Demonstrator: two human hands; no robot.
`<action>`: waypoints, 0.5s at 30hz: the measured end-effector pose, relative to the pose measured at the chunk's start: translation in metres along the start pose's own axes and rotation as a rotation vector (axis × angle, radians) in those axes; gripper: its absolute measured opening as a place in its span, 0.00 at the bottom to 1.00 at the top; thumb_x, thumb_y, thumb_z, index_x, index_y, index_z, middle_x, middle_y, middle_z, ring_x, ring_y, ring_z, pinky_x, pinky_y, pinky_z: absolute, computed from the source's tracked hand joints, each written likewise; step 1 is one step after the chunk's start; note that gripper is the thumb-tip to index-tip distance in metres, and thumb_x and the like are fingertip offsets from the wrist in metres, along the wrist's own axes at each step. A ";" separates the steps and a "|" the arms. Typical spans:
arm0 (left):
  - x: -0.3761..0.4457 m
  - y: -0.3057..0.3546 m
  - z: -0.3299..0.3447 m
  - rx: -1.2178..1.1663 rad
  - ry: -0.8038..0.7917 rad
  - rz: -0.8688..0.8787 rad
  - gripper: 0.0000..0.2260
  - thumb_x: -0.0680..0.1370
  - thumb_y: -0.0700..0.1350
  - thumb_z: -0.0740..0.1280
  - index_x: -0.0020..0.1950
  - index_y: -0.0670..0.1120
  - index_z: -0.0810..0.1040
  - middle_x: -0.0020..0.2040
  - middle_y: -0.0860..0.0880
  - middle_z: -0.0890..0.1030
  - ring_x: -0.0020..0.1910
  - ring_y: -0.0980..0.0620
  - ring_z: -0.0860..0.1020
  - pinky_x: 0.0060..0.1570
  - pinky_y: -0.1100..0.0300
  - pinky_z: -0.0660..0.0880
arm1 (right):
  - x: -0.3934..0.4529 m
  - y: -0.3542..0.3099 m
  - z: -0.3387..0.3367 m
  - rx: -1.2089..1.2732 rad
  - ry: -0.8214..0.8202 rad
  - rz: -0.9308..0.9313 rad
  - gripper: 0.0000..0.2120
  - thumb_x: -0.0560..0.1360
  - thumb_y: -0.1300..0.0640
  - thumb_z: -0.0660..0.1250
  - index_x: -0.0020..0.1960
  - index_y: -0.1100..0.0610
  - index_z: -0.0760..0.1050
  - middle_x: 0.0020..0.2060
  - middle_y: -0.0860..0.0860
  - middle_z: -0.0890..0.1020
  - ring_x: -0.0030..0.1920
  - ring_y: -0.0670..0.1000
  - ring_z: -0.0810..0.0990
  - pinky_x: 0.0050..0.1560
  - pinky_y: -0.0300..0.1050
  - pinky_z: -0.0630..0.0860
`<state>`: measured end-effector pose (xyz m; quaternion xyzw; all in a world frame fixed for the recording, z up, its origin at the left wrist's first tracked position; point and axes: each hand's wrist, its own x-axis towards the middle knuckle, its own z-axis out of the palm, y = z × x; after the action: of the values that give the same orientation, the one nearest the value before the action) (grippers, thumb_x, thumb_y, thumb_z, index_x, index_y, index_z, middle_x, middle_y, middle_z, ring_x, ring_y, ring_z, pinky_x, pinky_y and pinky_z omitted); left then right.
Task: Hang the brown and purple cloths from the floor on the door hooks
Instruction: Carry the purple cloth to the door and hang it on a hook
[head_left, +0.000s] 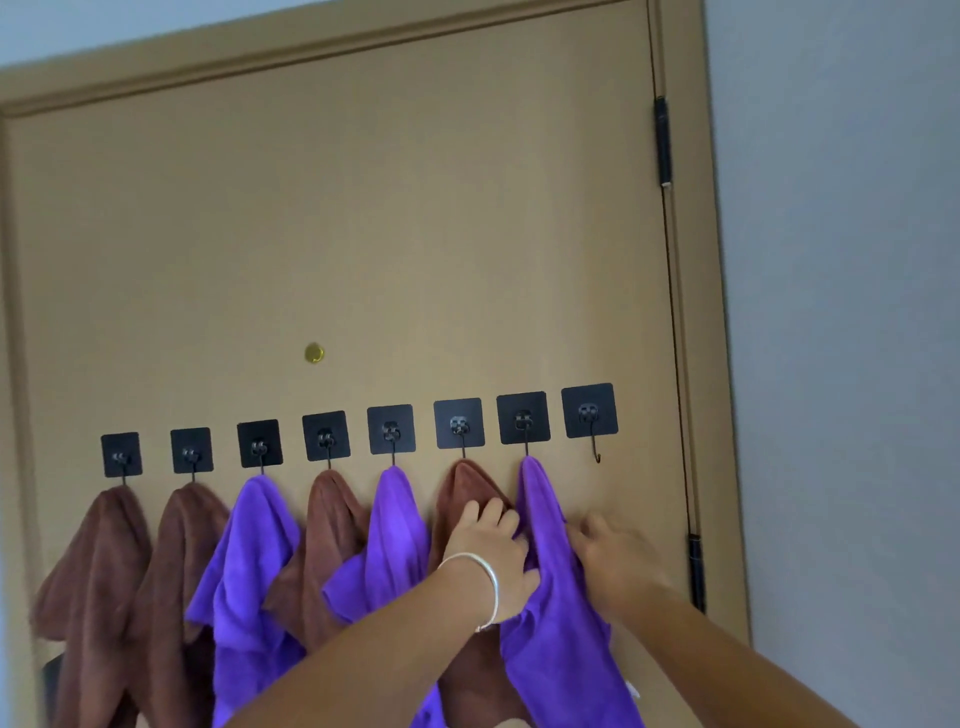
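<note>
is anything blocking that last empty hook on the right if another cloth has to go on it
Nothing visible does. The empty hook hangs bare against the door, to the right of the purple cloth both hands are on. The right hand is below it, not in front of it.

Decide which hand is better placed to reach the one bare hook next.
Right. The right hand sits just below the empty black metal hook at the row's right end; the left hand lies across the purple cloth, farther away.

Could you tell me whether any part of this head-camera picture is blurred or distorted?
Head view: the right hand is smeared by motion blur, the left hand is sharper; the wide lens tilts the door and its row of hooks; lighting is soft, without glare.
</note>
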<state>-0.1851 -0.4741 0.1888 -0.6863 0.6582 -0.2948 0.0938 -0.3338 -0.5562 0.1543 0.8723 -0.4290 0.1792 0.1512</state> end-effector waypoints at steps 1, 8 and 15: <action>-0.001 -0.003 0.000 0.012 -0.017 0.016 0.28 0.79 0.61 0.48 0.72 0.47 0.67 0.69 0.45 0.66 0.68 0.42 0.59 0.66 0.42 0.54 | -0.002 -0.001 -0.001 -0.003 -0.018 0.013 0.27 0.78 0.52 0.59 0.75 0.48 0.57 0.64 0.52 0.68 0.63 0.54 0.69 0.63 0.50 0.69; -0.012 -0.030 -0.029 -0.013 0.079 0.023 0.21 0.80 0.58 0.53 0.64 0.49 0.76 0.64 0.45 0.73 0.65 0.44 0.67 0.64 0.43 0.60 | -0.025 0.005 -0.034 -0.133 -0.029 0.111 0.21 0.75 0.58 0.62 0.68 0.50 0.65 0.61 0.53 0.71 0.60 0.55 0.71 0.57 0.52 0.71; -0.010 -0.033 -0.050 -0.209 0.418 0.091 0.19 0.80 0.55 0.55 0.70 0.51 0.68 0.67 0.48 0.71 0.66 0.46 0.68 0.64 0.49 0.63 | -0.067 0.013 -0.089 -0.222 0.068 0.276 0.24 0.77 0.58 0.60 0.71 0.50 0.62 0.66 0.52 0.69 0.63 0.55 0.70 0.61 0.50 0.70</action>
<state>-0.1831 -0.4475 0.2434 -0.5861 0.7204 -0.3563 -0.1029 -0.3984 -0.4803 0.2057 0.7767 -0.5563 0.1793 0.2350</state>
